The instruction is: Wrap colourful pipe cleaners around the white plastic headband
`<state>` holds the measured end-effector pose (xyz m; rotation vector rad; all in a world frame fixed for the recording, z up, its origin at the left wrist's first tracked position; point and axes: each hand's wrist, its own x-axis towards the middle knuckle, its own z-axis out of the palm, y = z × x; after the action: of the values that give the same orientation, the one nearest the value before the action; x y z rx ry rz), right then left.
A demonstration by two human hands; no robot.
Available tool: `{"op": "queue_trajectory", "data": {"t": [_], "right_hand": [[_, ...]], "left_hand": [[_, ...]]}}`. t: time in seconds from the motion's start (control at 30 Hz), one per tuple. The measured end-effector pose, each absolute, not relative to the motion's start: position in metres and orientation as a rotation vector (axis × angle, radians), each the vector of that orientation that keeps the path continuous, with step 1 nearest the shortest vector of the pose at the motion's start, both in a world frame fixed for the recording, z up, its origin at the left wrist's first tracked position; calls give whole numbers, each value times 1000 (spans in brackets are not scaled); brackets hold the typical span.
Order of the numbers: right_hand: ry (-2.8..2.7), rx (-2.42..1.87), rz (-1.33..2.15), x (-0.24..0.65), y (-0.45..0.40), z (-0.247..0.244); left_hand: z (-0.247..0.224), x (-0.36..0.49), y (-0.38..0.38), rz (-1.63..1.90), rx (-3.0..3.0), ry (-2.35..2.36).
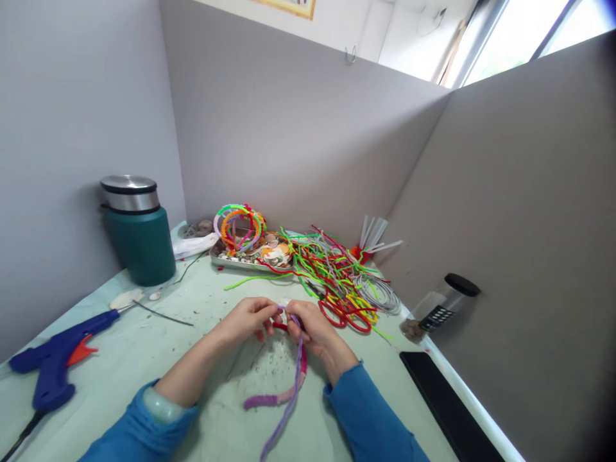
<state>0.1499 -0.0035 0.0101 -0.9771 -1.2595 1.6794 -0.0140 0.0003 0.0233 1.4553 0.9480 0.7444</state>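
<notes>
Grey-partitioned booth, pale green surface (144, 346). Left hand (245, 319) and right hand (312, 328) met at centre, fingers of both pinching the top of a purple pipe cleaner (289, 391), its tail trailing toward the person. Step, by the look: twisting or wrapping. Next move would call for firm pinch, steady turns. Glue gun (52, 362) lay far left; pipe-cleaner pile (332, 269) behind.

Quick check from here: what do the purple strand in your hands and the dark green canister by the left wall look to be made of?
The purple strand, pinched by the left hand and right hand, looks like a fuzzy chenille pipe cleaner: matte, fluffy surface that keeps its bends. The dark green canister seems to be coated metal or plastic with a satin sheen; its lid looks like polished steel, mirror-bright.
</notes>
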Motion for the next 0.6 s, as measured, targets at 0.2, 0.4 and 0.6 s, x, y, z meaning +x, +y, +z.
{"op": "queue_trajectory", "data": {"t": [0.2,0.4,0.6], "right_hand": [[-1283,-1014,1673,148,-6,14],[-1285,-1042,1636,152,-4,9],[-1293,-988,1630,152,-5,10]], "left_hand": [[21,-17,-1,716,1177,845],[22,-19,-1,674,1125,765],[22,-19,-2,638,1110,754]]}}
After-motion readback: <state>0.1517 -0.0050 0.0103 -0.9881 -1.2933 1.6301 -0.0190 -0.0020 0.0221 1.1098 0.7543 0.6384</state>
